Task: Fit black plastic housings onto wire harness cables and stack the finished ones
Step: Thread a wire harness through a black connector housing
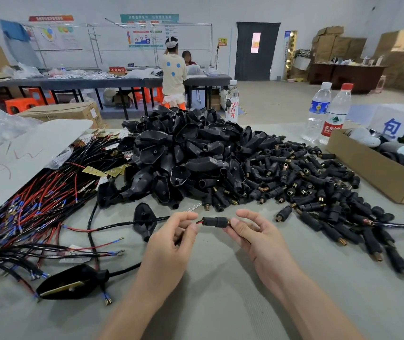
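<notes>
Currently, at centre frame: my left hand [176,231] pinches the cable [122,225] just where its red wire enters a small black barrel housing [214,220]. My right hand [252,231] grips the barrel's other, brass-tipped end between thumb and fingers. Both are held just above the bench [220,303].

- Left of my left hand: a flat black shell [144,220], threaded on the same cable and lying on the bench.
- Upper centre: heap of black shells [183,155].
- Right of centre: spread of loose barrel housings [318,187].
- Left edge: tangle of red and black harness wires [31,204].
- Lower left: one shell with cable fitted [73,283].
- Right edge: cardboard box [368,173], with two water bottles [318,109] behind it.
</notes>
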A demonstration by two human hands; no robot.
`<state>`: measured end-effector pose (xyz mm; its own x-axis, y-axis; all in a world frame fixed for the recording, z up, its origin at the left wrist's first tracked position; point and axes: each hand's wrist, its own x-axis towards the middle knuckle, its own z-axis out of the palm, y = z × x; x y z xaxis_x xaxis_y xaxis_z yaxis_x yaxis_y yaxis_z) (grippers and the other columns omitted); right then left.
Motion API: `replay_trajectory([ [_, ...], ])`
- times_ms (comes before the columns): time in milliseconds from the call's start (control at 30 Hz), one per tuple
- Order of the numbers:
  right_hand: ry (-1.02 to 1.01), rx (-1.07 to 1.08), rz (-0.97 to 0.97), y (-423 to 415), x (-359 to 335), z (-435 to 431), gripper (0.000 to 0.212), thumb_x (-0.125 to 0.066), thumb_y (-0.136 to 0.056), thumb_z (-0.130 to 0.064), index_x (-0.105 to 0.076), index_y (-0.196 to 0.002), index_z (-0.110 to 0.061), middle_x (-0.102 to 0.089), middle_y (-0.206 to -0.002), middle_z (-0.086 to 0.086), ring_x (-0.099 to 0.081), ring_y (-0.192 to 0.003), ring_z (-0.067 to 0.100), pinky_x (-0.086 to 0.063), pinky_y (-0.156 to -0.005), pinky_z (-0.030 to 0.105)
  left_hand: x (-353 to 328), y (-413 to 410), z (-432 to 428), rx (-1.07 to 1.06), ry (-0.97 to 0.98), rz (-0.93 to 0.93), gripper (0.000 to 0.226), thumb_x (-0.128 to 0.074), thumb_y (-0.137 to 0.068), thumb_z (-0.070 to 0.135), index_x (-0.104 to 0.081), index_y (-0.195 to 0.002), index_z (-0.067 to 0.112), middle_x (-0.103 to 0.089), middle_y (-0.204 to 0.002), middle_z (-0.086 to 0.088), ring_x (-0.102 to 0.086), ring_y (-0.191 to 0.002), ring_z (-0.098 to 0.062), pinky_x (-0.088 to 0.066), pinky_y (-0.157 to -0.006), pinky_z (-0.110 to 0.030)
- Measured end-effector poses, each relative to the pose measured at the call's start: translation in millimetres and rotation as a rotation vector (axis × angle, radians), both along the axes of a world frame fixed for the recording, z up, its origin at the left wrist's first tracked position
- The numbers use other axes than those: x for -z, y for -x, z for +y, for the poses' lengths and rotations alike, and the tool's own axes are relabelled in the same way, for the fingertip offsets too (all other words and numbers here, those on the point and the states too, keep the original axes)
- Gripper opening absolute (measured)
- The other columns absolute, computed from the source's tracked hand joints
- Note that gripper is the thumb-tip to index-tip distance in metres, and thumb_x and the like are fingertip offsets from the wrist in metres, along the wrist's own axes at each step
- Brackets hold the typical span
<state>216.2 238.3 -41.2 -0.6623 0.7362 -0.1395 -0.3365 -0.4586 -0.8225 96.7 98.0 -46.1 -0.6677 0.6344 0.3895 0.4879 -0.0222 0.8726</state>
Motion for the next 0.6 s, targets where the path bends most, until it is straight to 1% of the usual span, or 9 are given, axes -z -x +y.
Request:
replay_trajectory([
  [67, 0.023, -0.005, 0.002, -0.6, 0.1, 1.3, 0.020, -0.067, -0.085, 0.007, -0.067, -0.102, -0.004, -0.074, -0.084, 0.011, -0.075, -0.085, 0.022, -0.058, -0.069, 0.017, -0.6, -0.5, 0.3, -0.007, 0.001, -0.029, 0.014, -0.064, -0.095, 0.026, -0.062, -0.096, 0.040, -0.065, -0.080, 0.001, -0.058, -0.070, -0.020, -0.049, -0.072, -0.041],
  [133, 0.049, -0.035, 0.013, -1.2, -0.1, 2.2, 0.020, -0.065, -0.086, 0.009, -0.066, -0.102, -0.004, -0.074, -0.086, 0.012, -0.075, -0.084, 0.021, -0.058, -0.068, 0.017, -0.5, 0.8, -0.7, -0.009, 0.010, -0.029, 0.014, -0.064, -0.095, 0.025, -0.063, -0.093, 0.039, -0.063, -0.079, -0.001, -0.058, -0.070, -0.021, -0.049, -0.071, -0.039],
  [200, 0.053, -0.073, 0.026, -1.9, -0.9, 3.1, 0.024, -0.066, -0.083, 0.010, -0.066, -0.104, -0.003, -0.074, -0.085, 0.010, -0.075, -0.082, 0.019, -0.058, -0.069, 0.018, -0.6, 3.0, -1.5, -0.016, 0.022, -0.018, 0.020, -0.064, -0.095, 0.022, -0.064, -0.093, 0.041, -0.064, -0.078, 0.001, -0.059, -0.070, -0.017, -0.050, -0.071, -0.034],
  [300, 0.026, -0.113, 0.042, -2.6, -1.4, 4.3, 0.036, -0.073, -0.069, 0.003, -0.067, -0.105, -0.004, -0.073, -0.081, 0.006, -0.073, -0.081, 0.017, -0.058, -0.072, 0.020, -1.3, 6.2, -2.7, -0.032, 0.024, -0.009, 0.028, -0.065, -0.094, 0.016, -0.066, -0.092, 0.044, -0.065, -0.077, 0.006, -0.061, -0.071, -0.013, -0.051, -0.069, -0.026],
  [400, 0.021, -0.130, 0.056, -1.7, -0.1, 4.4, 0.038, -0.075, -0.066, 0.001, -0.068, -0.103, -0.005, -0.072, -0.082, 0.006, -0.073, -0.082, 0.016, -0.058, -0.075, 0.020, -1.0, 10.5, -4.2, -0.043, 0.017, -0.001, 0.037, -0.066, -0.094, 0.012, -0.067, -0.090, 0.049, -0.066, -0.078, 0.010, -0.060, -0.070, -0.009, -0.049, -0.067, -0.021],
  [500, 0.026, -0.114, 0.078, -0.7, -0.4, 5.0, 0.038, -0.076, -0.065, 0.001, -0.069, -0.102, -0.006, -0.073, -0.085, 0.007, -0.073, -0.082, 0.016, -0.058, -0.075, 0.020, -0.1, 11.5, -4.4, -0.018, 0.051, 0.043, 0.035, -0.066, -0.093, 0.010, -0.068, -0.091, 0.045, -0.063, -0.080, 0.011, -0.057, -0.071, -0.011, -0.046, -0.066, -0.020],
  [600, 0.024, -0.099, 0.103, 0.1, -1.3, 5.8, 0.036, -0.076, -0.064, 0.000, -0.069, -0.099, -0.007, -0.073, -0.084, 0.007, -0.073, -0.080, 0.015, -0.058, -0.074, 0.019, 3.2, 9.5, -3.0, -0.018, 0.089, 0.077, 0.029, -0.066, -0.094, 0.015, -0.066, -0.093, 0.043, -0.064, -0.079, 0.009, -0.058, -0.071, -0.014, -0.048, -0.067, -0.028],
])
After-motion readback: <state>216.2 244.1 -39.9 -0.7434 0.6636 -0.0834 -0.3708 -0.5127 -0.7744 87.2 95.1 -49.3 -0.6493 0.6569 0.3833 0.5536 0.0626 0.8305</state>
